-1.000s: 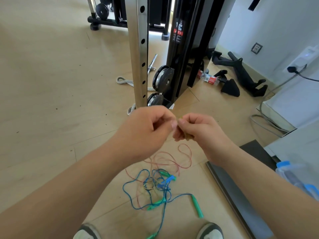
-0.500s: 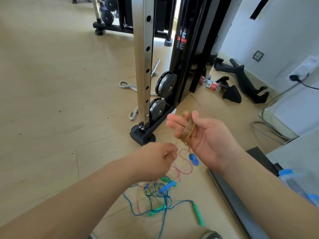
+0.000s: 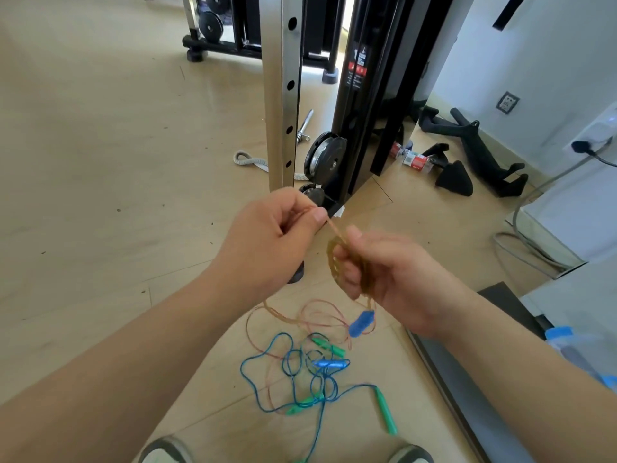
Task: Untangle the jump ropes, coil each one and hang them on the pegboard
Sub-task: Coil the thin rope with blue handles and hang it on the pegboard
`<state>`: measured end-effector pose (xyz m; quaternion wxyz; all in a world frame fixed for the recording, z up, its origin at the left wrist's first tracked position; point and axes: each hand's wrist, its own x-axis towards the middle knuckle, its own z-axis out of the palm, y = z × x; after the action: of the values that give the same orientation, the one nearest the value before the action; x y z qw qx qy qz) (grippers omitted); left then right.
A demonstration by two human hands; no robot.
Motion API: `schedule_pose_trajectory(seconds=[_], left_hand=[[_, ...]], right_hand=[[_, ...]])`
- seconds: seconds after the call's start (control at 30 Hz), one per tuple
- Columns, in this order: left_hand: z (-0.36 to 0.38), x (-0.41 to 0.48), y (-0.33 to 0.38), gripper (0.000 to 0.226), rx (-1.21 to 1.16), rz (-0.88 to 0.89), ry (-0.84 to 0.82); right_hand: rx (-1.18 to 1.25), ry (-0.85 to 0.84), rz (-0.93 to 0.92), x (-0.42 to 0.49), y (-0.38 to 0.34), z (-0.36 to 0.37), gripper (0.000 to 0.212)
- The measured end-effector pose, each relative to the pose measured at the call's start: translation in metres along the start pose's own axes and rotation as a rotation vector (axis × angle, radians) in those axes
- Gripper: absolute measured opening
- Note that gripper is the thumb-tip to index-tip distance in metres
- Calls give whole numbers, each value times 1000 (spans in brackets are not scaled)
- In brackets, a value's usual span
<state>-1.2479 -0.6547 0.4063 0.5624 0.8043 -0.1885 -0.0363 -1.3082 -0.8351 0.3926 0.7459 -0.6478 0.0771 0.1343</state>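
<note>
Head view looks down over both bare forearms to a pale wood floor (image 3: 100,162). Right hand (image 3: 387,272) is closed around a small coil of the amber jump rope (image 3: 335,259), the loops wound about its fingers, thumb pressing the strand on top. From that coil one taut stretch of the same rope runs up and left to the left hand (image 3: 270,235), which pinches it between thumb and forefinger, the other fingers curled in. A blue handle (image 3: 361,324) dangles just below the right hand at the end of the coil. The rest of the amber rope drops from the left hand and trails in loose loops to the floor, where it meets the tangle.

That tangle lies on the floor between the two arms, just ahead of the person's shoes (image 3: 160,451): a blue jump rope (image 3: 257,392) looped over itself, with a second blue handle (image 3: 329,363) in its middle and several green handles (image 3: 385,409) around it, one lying apart toward the right. How many ropes are knotted there I cannot tell.

Beyond the hands stands a steel upright (image 3: 280,95) with holes, beside black gym-machine posts and a pulley wheel (image 3: 325,158). A dark mat (image 3: 467,389) edges the floor at right.
</note>
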Motion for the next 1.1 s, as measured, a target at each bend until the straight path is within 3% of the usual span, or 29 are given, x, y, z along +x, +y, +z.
schedule_pose_trajectory(seconds=[0.13, 0.27, 0.33, 0.4, 0.47, 0.53, 0.63, 0.77, 0.9, 0.97, 1.1], left_hand=[[8, 4, -24, 32, 193, -117, -100], [23, -7, -37, 36, 434, -285, -450], [34, -16, -37, 43, 517, -275, -565], [42, -24, -31, 44, 494, -259, -585], [46, -28, -21, 42, 431, -250, -598], [43, -31, -7, 35, 320, -233, -626], [28, -26, 11, 22, 29, -150, -531], [8, -10, 15, 24, -280, -71, -220], [5, 0, 6, 28, -235, -128, 0], [6, 3, -5, 31, -74, -188, -17], [17, -2, -23, 39, 172, -356, -290]], right_hand=[[-18, 43, 6, 3, 4, 5, 31], [328, 98, 25, 3, -6, 9, 30], [350, 201, -30, 7, -6, 5, 33], [135, 362, -84, 12, 2, -4, 30], [-267, 497, -115, 13, 10, -12, 33], [-549, 502, -121, 14, 15, -18, 38], [-616, 397, -120, 12, 18, -19, 42], [-310, 207, -83, 6, 8, -15, 45], [-83, 97, -56, 0, 1, -11, 41], [23, 19, -55, -2, -1, -6, 34], [268, -38, -46, -6, -9, 0, 33]])
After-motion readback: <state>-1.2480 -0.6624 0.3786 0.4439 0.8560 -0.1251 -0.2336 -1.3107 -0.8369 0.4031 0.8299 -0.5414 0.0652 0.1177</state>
